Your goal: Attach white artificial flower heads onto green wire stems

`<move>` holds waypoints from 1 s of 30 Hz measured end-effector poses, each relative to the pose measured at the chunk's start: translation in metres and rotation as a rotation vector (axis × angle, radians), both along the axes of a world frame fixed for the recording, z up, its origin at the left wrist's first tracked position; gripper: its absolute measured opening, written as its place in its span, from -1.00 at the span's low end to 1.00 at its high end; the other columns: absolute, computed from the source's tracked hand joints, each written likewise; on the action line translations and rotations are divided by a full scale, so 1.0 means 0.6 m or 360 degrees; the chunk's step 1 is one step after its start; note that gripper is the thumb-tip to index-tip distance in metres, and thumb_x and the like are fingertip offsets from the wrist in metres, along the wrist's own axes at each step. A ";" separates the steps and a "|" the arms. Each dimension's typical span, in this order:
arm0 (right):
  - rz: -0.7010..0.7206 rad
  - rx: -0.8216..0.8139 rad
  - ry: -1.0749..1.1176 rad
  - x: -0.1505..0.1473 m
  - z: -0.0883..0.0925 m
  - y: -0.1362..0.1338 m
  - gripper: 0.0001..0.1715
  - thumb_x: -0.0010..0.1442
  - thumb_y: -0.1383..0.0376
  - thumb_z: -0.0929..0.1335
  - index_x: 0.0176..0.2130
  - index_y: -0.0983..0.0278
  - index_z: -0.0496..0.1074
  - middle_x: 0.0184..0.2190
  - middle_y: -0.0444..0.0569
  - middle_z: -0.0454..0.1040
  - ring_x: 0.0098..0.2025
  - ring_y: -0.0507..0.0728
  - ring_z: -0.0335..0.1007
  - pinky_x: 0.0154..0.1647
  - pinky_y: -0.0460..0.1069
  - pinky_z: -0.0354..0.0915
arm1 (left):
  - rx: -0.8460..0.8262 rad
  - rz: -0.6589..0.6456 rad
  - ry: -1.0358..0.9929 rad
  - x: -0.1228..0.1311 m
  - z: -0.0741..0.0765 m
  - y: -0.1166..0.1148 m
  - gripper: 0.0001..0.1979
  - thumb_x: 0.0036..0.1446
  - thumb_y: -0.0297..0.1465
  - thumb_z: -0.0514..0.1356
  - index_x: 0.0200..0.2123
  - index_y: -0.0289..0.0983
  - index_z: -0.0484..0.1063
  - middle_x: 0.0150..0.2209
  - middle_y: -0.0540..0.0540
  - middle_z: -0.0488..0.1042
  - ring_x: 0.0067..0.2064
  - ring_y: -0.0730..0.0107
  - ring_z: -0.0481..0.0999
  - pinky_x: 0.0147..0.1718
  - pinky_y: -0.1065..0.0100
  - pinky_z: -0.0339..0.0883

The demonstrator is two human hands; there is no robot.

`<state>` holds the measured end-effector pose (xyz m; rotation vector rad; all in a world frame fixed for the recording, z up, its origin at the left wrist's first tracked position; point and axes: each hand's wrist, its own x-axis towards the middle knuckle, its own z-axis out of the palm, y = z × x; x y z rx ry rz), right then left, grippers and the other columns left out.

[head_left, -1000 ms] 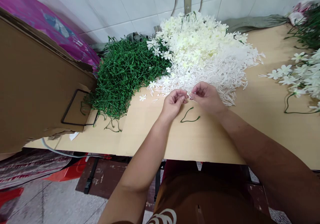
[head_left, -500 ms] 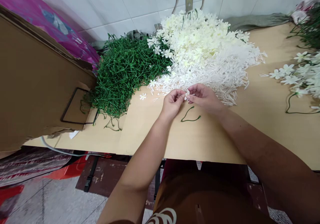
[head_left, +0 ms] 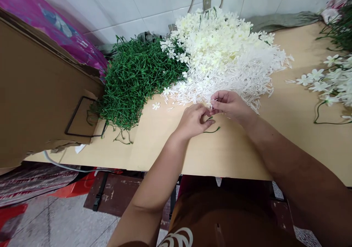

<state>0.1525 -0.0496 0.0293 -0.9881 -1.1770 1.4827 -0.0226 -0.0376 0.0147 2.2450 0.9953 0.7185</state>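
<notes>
My right hand (head_left: pixel 231 105) is closed in a pinch on a small white artificial flower (head_left: pixel 211 103), mostly covered by the fingers. Beside it, my left hand (head_left: pixel 194 120) is open, thumb and fingers apart, over a green plastic stem (head_left: pixel 213 131) lying on the table. The left hand hides part of that stem, and its fingertips come close to the right hand's. Just beyond both hands is a heap of thin white stamen pieces (head_left: pixel 236 74), with cream-white flower heads (head_left: pixel 217 37) piled behind it.
A mound of green stems (head_left: pixel 137 78) lies left of the white heap, and a single white flower (head_left: pixel 156 106) rests in front. At the left stands a cardboard box (head_left: pixel 41 82). More white flowers (head_left: pixel 335 82) lie at the right on the wooden table (head_left: pixel 233 151), before a tiled wall (head_left: pixel 154 1).
My left hand has let go of the flower and moved down over the green stem, its fingers opening. My right hand keeps the flower and has shifted slightly right.
</notes>
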 end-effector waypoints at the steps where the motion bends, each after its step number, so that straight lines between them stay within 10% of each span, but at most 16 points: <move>1: 0.0087 -0.0060 0.0017 -0.001 0.000 -0.001 -0.48 -0.20 0.00 0.61 -0.45 0.29 0.44 -0.55 -0.12 0.46 -0.47 0.02 0.43 -0.38 -0.04 0.43 | 0.0032 0.0012 0.0065 -0.001 0.001 0.000 -0.81 -0.05 -0.36 0.34 -0.50 -0.25 0.37 -0.46 -0.04 0.33 -0.34 0.30 0.33 -0.27 0.27 0.19; 6: 0.0164 -0.0152 -0.0065 -0.002 -0.004 -0.002 -0.50 -0.24 0.01 0.62 -0.49 0.29 0.47 -0.55 -0.12 0.49 -0.48 -0.01 0.40 -0.39 -0.07 0.40 | -0.0079 0.0109 0.0017 -0.004 0.000 0.002 -0.87 0.03 -0.51 0.21 -0.53 -0.25 0.37 -0.45 -0.07 0.40 -0.33 0.30 0.35 -0.28 0.28 0.19; 16: 0.0065 -0.0129 -0.0075 0.008 -0.008 0.003 -0.50 -0.25 0.03 0.63 -0.47 0.30 0.47 -0.57 -0.12 0.49 -0.46 0.00 0.40 -0.39 -0.09 0.29 | -0.1113 0.0405 -0.0943 0.003 -0.007 0.013 -0.94 0.00 -0.51 0.28 -0.39 -0.28 0.50 -0.51 0.04 0.48 -0.45 0.55 0.43 -0.35 0.44 0.29; 30: -0.0069 -0.0107 -0.0027 -0.002 -0.010 0.002 -0.45 -0.31 -0.02 0.63 -0.50 0.27 0.45 -0.55 -0.11 0.51 -0.48 0.00 0.38 -0.43 -0.08 0.29 | -0.1022 0.0357 -0.0924 -0.001 -0.002 0.020 -0.74 -0.07 -0.27 0.39 -0.52 -0.29 0.41 -0.61 0.06 0.38 -0.55 0.58 0.25 -0.50 0.45 0.15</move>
